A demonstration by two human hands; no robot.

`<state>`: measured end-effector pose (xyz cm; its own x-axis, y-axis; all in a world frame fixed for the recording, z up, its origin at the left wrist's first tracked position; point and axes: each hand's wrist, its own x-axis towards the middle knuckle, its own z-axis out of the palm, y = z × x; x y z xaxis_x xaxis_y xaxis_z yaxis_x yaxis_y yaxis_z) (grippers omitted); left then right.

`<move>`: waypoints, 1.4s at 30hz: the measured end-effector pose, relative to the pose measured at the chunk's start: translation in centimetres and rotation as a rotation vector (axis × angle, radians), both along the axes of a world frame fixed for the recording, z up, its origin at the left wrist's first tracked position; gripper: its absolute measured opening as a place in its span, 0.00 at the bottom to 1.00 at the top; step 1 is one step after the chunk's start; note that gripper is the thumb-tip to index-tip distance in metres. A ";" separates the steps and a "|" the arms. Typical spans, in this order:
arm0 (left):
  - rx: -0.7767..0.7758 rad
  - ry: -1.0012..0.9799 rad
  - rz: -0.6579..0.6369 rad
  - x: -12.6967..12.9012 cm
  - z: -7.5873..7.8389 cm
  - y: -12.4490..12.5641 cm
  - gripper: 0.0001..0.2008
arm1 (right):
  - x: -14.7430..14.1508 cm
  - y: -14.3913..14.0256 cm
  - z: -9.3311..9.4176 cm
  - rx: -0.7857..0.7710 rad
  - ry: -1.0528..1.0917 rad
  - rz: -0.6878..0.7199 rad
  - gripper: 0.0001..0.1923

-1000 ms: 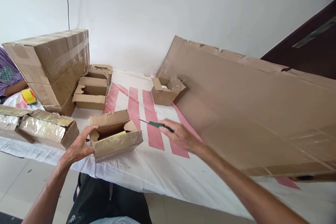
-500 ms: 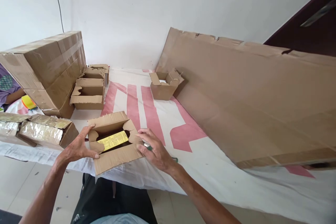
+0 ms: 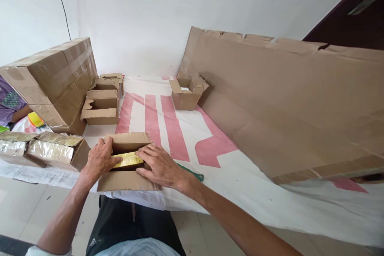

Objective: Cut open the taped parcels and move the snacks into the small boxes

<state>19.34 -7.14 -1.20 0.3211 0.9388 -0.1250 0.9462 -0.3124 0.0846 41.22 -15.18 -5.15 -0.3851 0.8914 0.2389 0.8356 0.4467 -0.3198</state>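
An open cardboard box (image 3: 129, 181) stands in front of me at the table's near edge, its long flaps spread outward. Inside it lies a yellow printed pack (image 3: 129, 159). My left hand (image 3: 101, 156) grips the box's left end, fingers at the far flap, with its thumb on the yellow pack. At the opposite end, my right hand (image 3: 159, 166) bends over the rim; its fingertips touch the pack's right end and its thumb rests by the near flap. A green strip-like thing (image 3: 193, 173) lies on the cloth by my right wrist, partly hidden by it.
Several open small boxes (image 3: 103, 121) stand at the back left beside a stack of taped cartons (image 3: 60, 84). Taped boxes (image 3: 52, 152) line the near left edge. Another open box (image 3: 185, 102) stands before a large leaning cardboard sheet (image 3: 270, 108). A person's sleeve (image 3: 10, 100) shows far left.
The box has been turned straighter and set down at the table edge. Both hands have moved inward over its ends. The green-and-metal tool at my right hand no longer shows there.
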 end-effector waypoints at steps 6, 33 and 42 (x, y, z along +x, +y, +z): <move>0.109 0.074 0.045 -0.3 -0.2 0.4 0.15 | -0.5 2.6 1.2 -0.208 -0.159 0.044 0.16; -0.353 -0.812 -0.356 -5.7 -1.1 1.9 0.49 | 5.7 2.9 1.8 -0.090 0.766 -0.034 0.26; -0.281 -0.674 -0.399 -4.4 -2.5 1.2 0.27 | 6.1 4.5 3.1 -0.084 1.304 -0.232 0.25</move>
